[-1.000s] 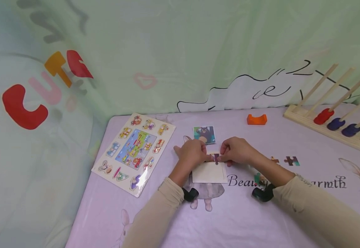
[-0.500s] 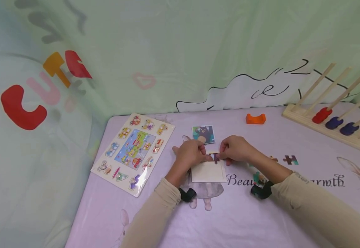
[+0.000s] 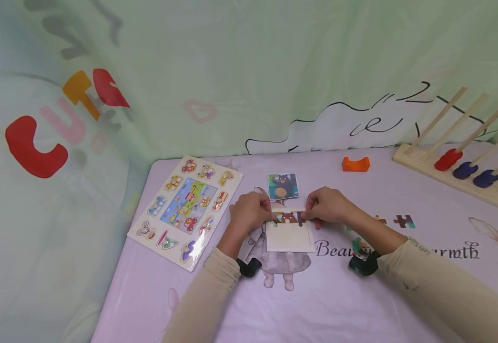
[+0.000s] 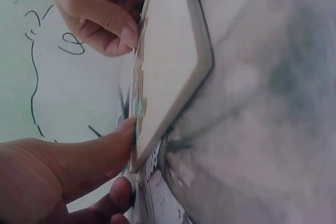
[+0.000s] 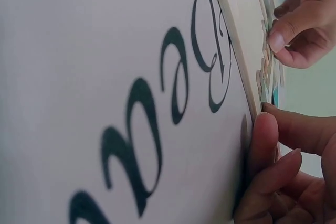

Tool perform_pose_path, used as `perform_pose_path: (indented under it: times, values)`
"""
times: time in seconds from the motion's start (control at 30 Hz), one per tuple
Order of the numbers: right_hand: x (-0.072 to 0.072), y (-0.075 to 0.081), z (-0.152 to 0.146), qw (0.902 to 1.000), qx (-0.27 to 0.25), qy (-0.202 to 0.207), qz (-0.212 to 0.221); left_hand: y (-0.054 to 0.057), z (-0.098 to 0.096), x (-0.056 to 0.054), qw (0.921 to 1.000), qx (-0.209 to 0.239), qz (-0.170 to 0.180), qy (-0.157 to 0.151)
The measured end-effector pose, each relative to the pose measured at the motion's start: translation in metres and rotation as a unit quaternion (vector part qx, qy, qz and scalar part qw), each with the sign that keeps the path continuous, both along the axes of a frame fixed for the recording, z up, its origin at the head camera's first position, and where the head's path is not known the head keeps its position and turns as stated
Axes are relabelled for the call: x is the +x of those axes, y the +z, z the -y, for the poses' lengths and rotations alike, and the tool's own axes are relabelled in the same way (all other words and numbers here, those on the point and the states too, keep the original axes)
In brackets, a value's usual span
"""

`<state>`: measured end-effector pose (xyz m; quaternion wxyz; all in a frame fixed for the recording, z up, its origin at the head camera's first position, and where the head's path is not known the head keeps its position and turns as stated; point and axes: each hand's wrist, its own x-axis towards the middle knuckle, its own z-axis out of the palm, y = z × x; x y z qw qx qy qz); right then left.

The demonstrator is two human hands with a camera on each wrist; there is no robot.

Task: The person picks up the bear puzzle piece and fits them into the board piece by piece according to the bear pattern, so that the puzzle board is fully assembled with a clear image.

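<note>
A pale wooden puzzle tray (image 3: 290,238) lies on the table in front of the person. Along its far side runs a row of joined jigsaw pieces (image 3: 289,217) showing a brown bear's head. My left hand (image 3: 249,212) grips the tray's far left corner, its thumb on the end piece and its fingers at the outer edge, as the left wrist view shows. At the far right corner, my right hand (image 3: 328,207) pinches the tray's edge between thumb and bent index finger. Just beyond the tray sits a bear picture card (image 3: 283,186).
Loose jigsaw pieces (image 3: 404,221) lie to the right, partly behind the right forearm. A vehicle peg puzzle board (image 3: 201,238) is at left. An orange arched block (image 3: 356,164) stands at the back, near a wooden peg rack (image 3: 459,178) with red and blue beads.
My left hand has shifted left from the middle of the row to the tray's left corner, uncovering the bear's head. The right hand has stayed almost still.
</note>
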<state>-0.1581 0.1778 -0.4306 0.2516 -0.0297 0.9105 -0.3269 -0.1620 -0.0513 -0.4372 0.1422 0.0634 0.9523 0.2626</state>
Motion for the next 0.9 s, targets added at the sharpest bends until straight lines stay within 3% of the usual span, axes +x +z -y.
perform_pose_path:
  times: [0.33, 0.63, 0.9]
  values:
    - [0.0, -0.003, -0.003, 1.0, -0.009, -0.001, 0.002, -0.007, 0.014, -0.005, 0.9967, 0.068, -0.001, -0.045]
    - [-0.001, 0.0, -0.015, 0.9995, -0.02, 0.007, 0.024, -0.012, 0.016, -0.008, 0.9951, 0.079, 0.004, -0.059]
    - [0.005, 0.012, -0.05, 0.9997, -0.022, 0.01, 0.005, -0.014, 0.018, -0.01, 0.9939, 0.09, 0.008, -0.063]
